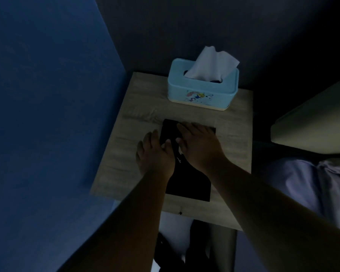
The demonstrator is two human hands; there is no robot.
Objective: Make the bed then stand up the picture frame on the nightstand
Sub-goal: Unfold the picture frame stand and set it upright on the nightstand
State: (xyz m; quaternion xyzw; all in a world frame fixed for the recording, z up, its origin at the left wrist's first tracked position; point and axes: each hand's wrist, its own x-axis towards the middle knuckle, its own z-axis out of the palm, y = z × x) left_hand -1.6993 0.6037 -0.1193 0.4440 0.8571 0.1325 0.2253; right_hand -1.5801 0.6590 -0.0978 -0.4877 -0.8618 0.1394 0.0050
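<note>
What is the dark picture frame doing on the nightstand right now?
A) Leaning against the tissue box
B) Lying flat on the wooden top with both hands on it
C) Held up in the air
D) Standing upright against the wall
B: the picture frame lies flat on the nightstand, with the left hand at its left edge and the right hand laid on top, well clear of the tissue box.

Both hands cover the middle of the frame [186, 185], so you can't tell if the left hand [155, 152] or right hand [199, 146] actually grips it. It's too dark to see which side faces up. The bed [310, 126] is cut off at the right edge.
</note>
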